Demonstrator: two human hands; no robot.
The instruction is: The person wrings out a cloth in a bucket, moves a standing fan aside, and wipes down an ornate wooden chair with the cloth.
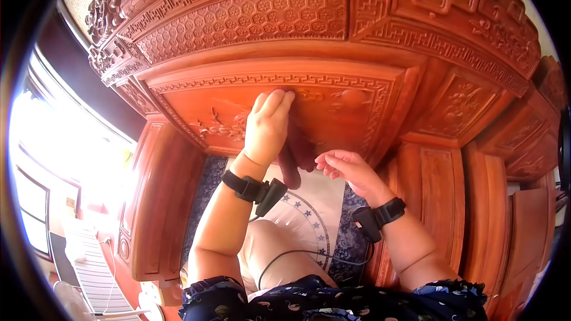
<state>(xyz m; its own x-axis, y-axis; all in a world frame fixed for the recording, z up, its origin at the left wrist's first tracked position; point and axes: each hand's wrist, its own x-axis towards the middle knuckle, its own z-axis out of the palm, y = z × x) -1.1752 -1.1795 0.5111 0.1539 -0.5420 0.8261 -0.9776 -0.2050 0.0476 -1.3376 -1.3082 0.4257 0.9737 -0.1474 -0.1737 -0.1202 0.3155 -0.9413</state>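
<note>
My left hand (270,122) is raised against the carved wooden panel (220,107), its fingers bent and pressed together on a dark brown cloth (299,147). The cloth hangs down beside the wrist in soft folds; the part under my fingers is hidden. Raised carvings of branches and flowers (229,129) show just left of that hand. Lower and to the right, my right hand (351,169) hovers near the cloth's lower end, with its fingers loosely curled and nothing visible in them. Each wrist wears a black strap with a small box, the left strap (247,187) and the right strap (386,211).
Carved reddish furniture spreads above, with a wooden seat (428,202) at right and a wooden block (160,202) at left. Below lies a pale mat (306,202) with a star ring on a blue patterned floor. A thin black cable (309,252) crosses my lap. A bright window is at left.
</note>
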